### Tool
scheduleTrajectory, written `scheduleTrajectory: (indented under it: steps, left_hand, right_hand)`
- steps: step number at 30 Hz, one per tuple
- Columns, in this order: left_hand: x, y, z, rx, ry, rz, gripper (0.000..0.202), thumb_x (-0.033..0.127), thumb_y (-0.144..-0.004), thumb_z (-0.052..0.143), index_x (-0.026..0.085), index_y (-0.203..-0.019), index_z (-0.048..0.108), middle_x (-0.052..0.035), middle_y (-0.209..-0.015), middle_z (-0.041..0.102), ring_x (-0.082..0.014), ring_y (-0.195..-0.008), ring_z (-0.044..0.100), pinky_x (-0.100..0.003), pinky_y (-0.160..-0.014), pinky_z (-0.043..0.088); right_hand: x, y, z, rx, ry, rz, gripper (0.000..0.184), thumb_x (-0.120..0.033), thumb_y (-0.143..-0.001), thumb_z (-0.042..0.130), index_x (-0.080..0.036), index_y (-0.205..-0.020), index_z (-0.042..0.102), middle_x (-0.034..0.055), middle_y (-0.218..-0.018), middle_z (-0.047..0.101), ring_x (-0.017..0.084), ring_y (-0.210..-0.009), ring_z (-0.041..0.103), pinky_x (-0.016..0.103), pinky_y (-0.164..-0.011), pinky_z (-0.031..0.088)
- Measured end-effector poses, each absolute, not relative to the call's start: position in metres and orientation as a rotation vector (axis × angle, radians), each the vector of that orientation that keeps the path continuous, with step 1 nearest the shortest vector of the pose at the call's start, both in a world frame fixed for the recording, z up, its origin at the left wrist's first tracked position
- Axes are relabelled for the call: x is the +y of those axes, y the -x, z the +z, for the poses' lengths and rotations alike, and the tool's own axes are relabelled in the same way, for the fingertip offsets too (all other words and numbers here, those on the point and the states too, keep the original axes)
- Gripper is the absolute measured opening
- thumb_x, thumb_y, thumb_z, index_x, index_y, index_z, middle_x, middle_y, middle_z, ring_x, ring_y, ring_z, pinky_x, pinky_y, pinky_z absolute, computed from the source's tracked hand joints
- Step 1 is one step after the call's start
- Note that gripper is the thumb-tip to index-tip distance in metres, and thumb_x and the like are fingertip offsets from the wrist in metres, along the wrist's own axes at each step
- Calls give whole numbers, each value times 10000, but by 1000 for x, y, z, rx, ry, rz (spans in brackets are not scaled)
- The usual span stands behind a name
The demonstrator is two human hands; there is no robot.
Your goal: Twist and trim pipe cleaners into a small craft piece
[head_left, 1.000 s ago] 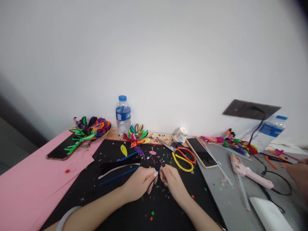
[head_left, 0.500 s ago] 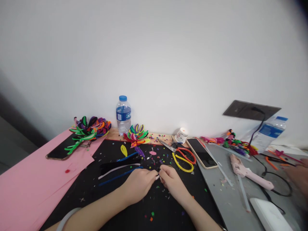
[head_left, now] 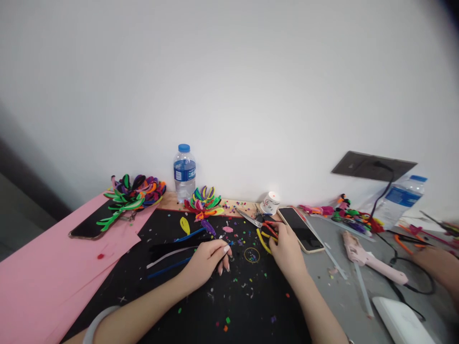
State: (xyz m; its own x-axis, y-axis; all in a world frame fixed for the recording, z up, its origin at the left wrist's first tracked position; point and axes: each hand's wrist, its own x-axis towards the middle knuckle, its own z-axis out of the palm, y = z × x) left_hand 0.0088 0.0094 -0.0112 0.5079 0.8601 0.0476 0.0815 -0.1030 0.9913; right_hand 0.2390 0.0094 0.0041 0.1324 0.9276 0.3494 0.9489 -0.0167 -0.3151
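Pink paper sheet (head_left: pixel 46 272): flat at far left, bearing a black-faced phone (head_left: pixel 89 223).
Large fuzzy bunch (head_left: pixel 139 188): many-coloured loops, partly overhanging that phone.
Lower blue fuzzy strip (head_left: pixel 168 268): on the black mat (head_left: pixel 179 315), its right end meeting the outline of the left hand (head_left: pixel 206 262).
Clear plastic bottle (head_left: pixel 184 184): upright, blue cap; blue wrap carries white characters, too small to read with certainty.
Left hand: rests at mid-mat, fingers loosely curled, thumb near the forefinger; cannot tell whether anything is held.
Thin yellow ring (head_left: pixel 245 255): on the mat, between the hands; uncovered since the right hand (head_left: pixel 289 251) left.
Metal scissors with orange-red and yellow handles (head_left: pixel 256 222): on the mat's far right part, blades pointing away and left, apparently unshifted.
Right hand: has parted from the left and now touches the scissors' handles, fingers part-bent over them; firmness of grip cannot be told.
Meaning of change: in this report's judgement, two-handed fingerwork is broken off and attention passes to the scissors.
White paper cup-like piece (head_left: pixel 270 204): beyond the scissors; red mark and dark lettering, not legible.
Pale-edged phone (head_left: pixel 303 229): just right of the scissors; no writing seen.
Pale pink glue gun (head_left: pixel 373 260): well right; no brand readable.
Co-worker's hand (head_left: pixel 433 265): far right, blurred.
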Motion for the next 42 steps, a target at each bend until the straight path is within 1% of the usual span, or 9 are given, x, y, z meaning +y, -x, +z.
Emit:
scheduleTrajectory:
  steps: [3, 9, 13, 16, 18, 24, 26, 33, 42]
  left_hand:
    - [11, -9, -13, 806, -1459, 828, 269, 319, -861, 385, 128, -752, 540, 2, -568, 577, -80, -425, 448, -196, -458, 367]
    - [13, -9, -13, 763, -1384, 850, 267, 333, -853, 403, 125, -753, 538, 11, -572, 566, -68, -401, 425, -190, -436, 341]
    - [14, -8, -8, 786, -1364, 882, 266, 343, -854, 405, 129, -748, 524, 21, -587, 554, -59, -390, 410, -194, -442, 333]
    - [14, -7, -5, 806, -1377, 933, 274, 345, -863, 391, 133, -747, 521, 22, -608, 552, -57, -394, 405, -202, -461, 338]
    - [13, -6, -3, 832, -1375, 981, 279, 348, -866, 385, 136, -743, 518, 26, -609, 536, -60, -407, 403, -206, -475, 348]
    - [15, -3, -3, 965, -1380, 1126, 267, 363, -867, 376, 152, -780, 513, 25, -644, 521, -70, -435, 402, -203, -473, 359]
    - [15, -2, -4, 986, -1401, 1141, 263, 357, -870, 370, 154, -782, 512, 22, -646, 521, -74, -443, 407, -200, -469, 355]
    - [12, -1, -1, 1021, -1480, 1131, 264, 347, -874, 363, 157, -781, 522, 12, -646, 535, -87, -468, 426, -209, -507, 379]
    - [10, -2, -1, 1013, -1561, 1046, 314, 336, -878, 359, 160, -655, 495, 22, -604, 503, -95, -477, 441, -214, -526, 372]
  right_hand:
    - [15, -252, -1, -1907, 2114, -61, 218, -119, -664, 486, -130, -880, 516, 137, -902, 571, 254, -884, 539, 324, -749, 390]
    - [19, -251, -3, -1866, 2183, 35, 139, -139, -629, 497, -166, -766, 490, 75, -764, 581, 202, -706, 554, 271, -623, 373]
    - [14, -240, 5, -1765, 2010, 211, 143, -166, -646, 486, -184, -782, 449, 9, -659, 530, 159, -598, 510, 234, -545, 347]
    - [8, -226, 11, -1787, 1851, 355, 83, -234, -689, 499, -202, -702, 423, -31, -573, 472, 135, -532, 456, 221, -507, 319]
    - [3, -217, 13, -1813, 1837, 456, 171, -296, -697, 531, -206, -638, 399, -38, -543, 449, 128, -511, 431, 221, -488, 296]
    - [-9, -203, 12, -1977, 1808, 562, 215, -334, -699, 568, -209, -809, 432, -1, -722, 548, 149, -602, 493, 225, -540, 304]
    - [-12, -200, 13, -2032, 1812, 539, 217, -340, -700, 567, -214, -802, 423, 4, -753, 557, 158, -630, 503, 227, -549, 302]
    - [-15, -196, 16, -2168, 1804, 402, 210, -355, -710, 566, -218, -762, 416, 3, -757, 577, 165, -637, 505, 225, -527, 263]
    - [-17, -192, 17, -2252, 1765, 313, 198, -350, -693, 587, -211, -704, 446, -24, -639, 539, 135, -556, 460, 227, -494, 202]
